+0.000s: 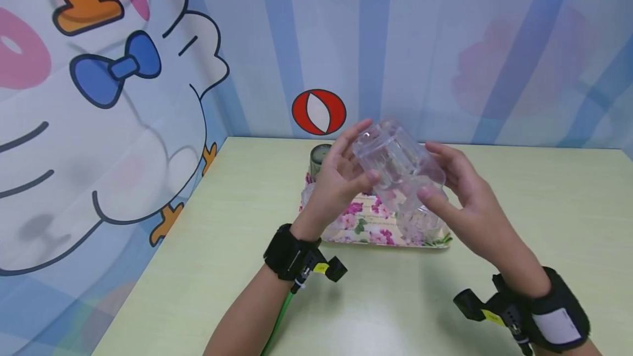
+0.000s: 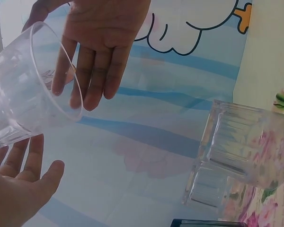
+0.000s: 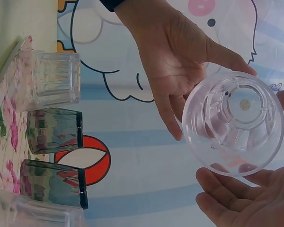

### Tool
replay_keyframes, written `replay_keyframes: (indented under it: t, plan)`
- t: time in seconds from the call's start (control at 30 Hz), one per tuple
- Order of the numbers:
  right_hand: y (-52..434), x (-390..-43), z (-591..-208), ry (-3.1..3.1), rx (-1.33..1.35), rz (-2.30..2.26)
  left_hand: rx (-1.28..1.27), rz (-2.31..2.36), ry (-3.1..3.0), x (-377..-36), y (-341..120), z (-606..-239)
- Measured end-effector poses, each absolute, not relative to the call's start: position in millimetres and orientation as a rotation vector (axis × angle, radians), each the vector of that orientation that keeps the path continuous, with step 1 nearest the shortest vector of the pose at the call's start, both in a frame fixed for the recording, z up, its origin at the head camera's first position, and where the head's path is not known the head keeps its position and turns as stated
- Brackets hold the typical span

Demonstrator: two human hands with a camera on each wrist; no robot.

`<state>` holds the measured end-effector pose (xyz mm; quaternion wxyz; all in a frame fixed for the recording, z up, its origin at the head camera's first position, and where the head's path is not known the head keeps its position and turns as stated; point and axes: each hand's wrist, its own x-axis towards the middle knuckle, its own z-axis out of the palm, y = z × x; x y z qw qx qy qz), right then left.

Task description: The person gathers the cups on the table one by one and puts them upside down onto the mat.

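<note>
A clear ribbed glass tumbler (image 1: pixel 398 166) is held tilted in the air between both hands, above a floral tray (image 1: pixel 366 227). My left hand (image 1: pixel 341 177) grips its base end, thumb under it and fingers up behind it. From the other side my right hand (image 1: pixel 457 191) holds it between thumb and fingers. The right wrist view looks at the tumbler's round base (image 3: pixel 234 123), with the left hand (image 3: pixel 180 61) above and the right hand (image 3: pixel 241 203) below. The left wrist view shows its open rim (image 2: pixel 33 85), the right hand (image 2: pixel 97 42) behind it.
Several other glasses stand on the tray: a clear one (image 3: pixel 54 78), two dark ones (image 3: pixel 54 130) (image 3: pixel 52 182), and a clear ribbed one (image 2: pixel 246 156). The tray lies on a pale green table (image 1: pixel 534 213) against a cartoon-printed wall (image 1: pixel 123 125).
</note>
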<state>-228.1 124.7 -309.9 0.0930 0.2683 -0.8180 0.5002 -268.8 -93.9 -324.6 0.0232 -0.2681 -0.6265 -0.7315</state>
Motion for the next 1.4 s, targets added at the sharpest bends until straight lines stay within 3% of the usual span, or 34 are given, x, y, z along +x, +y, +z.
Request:
replay_keyframes:
  t: [1.4]
  plan:
    - [119.2, -226.8, -309.9, -2.548, 0.935, 1.376, -0.796, -2.238, -1.963, -267.8, -94.5, -323.9]
